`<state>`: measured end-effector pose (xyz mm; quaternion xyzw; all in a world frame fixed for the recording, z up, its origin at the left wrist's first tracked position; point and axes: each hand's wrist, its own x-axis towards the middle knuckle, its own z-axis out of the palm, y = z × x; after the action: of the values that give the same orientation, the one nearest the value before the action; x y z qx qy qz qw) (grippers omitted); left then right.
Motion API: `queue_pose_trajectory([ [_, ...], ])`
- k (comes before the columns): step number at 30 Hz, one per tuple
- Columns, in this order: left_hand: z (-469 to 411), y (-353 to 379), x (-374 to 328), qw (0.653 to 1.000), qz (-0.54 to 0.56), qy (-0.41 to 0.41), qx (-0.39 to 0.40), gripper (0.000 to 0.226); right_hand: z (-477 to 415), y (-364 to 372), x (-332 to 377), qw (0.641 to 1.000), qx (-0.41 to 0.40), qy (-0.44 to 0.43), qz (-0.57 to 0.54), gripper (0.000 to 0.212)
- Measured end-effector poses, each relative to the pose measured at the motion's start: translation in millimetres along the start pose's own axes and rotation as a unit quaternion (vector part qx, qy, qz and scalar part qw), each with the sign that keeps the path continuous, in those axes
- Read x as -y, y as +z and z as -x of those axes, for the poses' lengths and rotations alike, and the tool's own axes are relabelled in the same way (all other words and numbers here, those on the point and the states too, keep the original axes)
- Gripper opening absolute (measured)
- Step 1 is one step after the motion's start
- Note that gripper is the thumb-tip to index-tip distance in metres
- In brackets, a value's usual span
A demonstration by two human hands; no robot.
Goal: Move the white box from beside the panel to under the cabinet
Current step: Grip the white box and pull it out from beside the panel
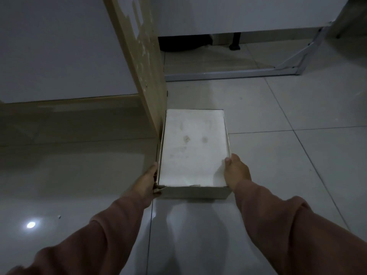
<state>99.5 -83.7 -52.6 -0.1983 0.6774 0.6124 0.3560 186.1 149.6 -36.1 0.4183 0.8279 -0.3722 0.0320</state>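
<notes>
- The white box (193, 149) sits flat on the tiled floor (288, 155), its long left side right against the foot of the upright wooden panel (143, 62). So I judge it is at its start place, not yet under anything.
- My left hand (148, 180) presses on the box's left wall near the close corner, squeezed into the narrow room between box and panel. The fingers are hidden behind the box edge, so I cannot tell how far they curl.
- My right hand (237, 171) is clamped on the opposite wall, thumb up on the rim and the other fingers out of sight down the side.
- I take the two hands as a squeeze from both sides, which suits a wide, shallow box with no handle. Holding near the close end keeps my wrists clear of the panel.
- The lid looks a little loose and torn at the close left corner, so I would press on the walls, not lift by the lid.
- Beyond the panel, at the top of the view, a white cabinet (248, 14) stands off the floor with a dark gap below it. That gap is my likely target.
- A metal frame (228, 73) lies on the floor between box and cabinet. I expect the box must be lifted over it, not slid.
</notes>
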Motion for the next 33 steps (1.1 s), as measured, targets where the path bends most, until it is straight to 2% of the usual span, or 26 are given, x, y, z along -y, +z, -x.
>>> queue_pose_trajectory([
  [2, -4.5, 1.3, 0.4, 1.000, 0.013, 0.012, -0.009, 0.041, -3.8, 4.5, -5.0, 1.000, -0.019, -0.007, -0.014, 0.035],
  [7, -13.1, 5.5, 4.5, 0.999, 0.031, 0.015, 0.029, 0.055, -11.0, 6.5, -13.1, 0.999, -0.034, -0.017, -0.031, 0.034],
  [12, -19.7, 21.1, -3.6, 0.988, 0.058, -0.010, 0.140, 0.068, -13.4, -4.1, -23.4, 0.997, -0.045, -0.018, -0.052, 0.035],
  [16, -23.7, 31.9, -24.0, 0.983, 0.060, 0.030, 0.170, 0.065, -14.9, -6.4, -24.7, 0.997, -0.041, -0.011, -0.059, 0.034],
  [20, -32.2, 25.7, -34.0, 0.978, 0.036, 0.007, 0.205, 0.073, -15.9, -4.0, -22.7, 0.998, -0.041, -0.015, -0.044, 0.031],
  [26, -40.7, 14.2, -23.0, 0.981, 0.043, -0.020, 0.185, 0.049, -14.8, -3.6, -21.5, 0.999, -0.030, -0.020, -0.016, 0.033],
  [33, -28.7, -6.9, -24.8, 0.983, 0.026, -0.021, 0.179, 0.044, -7.3, -10.8, -10.5, 1.000, -0.005, -0.019, 0.020, 0.027],
])
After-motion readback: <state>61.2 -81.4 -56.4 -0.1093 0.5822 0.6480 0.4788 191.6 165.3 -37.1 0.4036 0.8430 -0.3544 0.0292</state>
